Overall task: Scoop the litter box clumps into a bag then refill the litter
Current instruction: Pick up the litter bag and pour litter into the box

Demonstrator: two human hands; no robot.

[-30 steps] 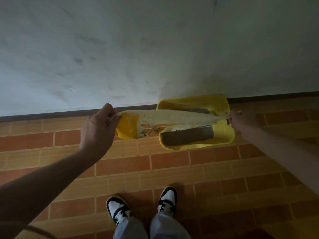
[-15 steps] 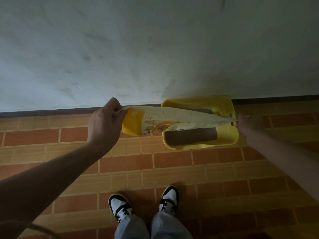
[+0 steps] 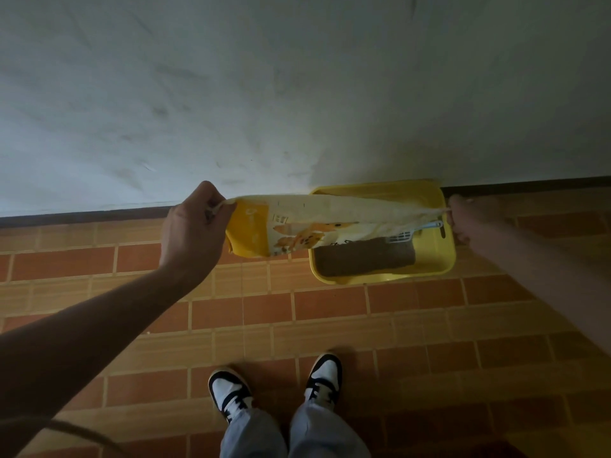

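Shifted right and sagging lower than half a second ago, bag point(image 3: 317, 223) now over box point(image 3: 443, 256) left half, uncovering pale scoop point(image 3: 401, 238) inside on brown litter point(image 3: 363, 259). Could spill onto tiles point(image 3: 297, 309) if mouth tips past rim or a pinch slips. Stretched wide apart: left hand point(image 3: 193, 233) gripping one bag end, right hand point(image 3: 466, 214) pinching other.

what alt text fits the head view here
Seen from above, a person's left hand and right hand stretch a yellow-and-white litter bag over a yellow litter box holding brown litter and a pale blue scoop.
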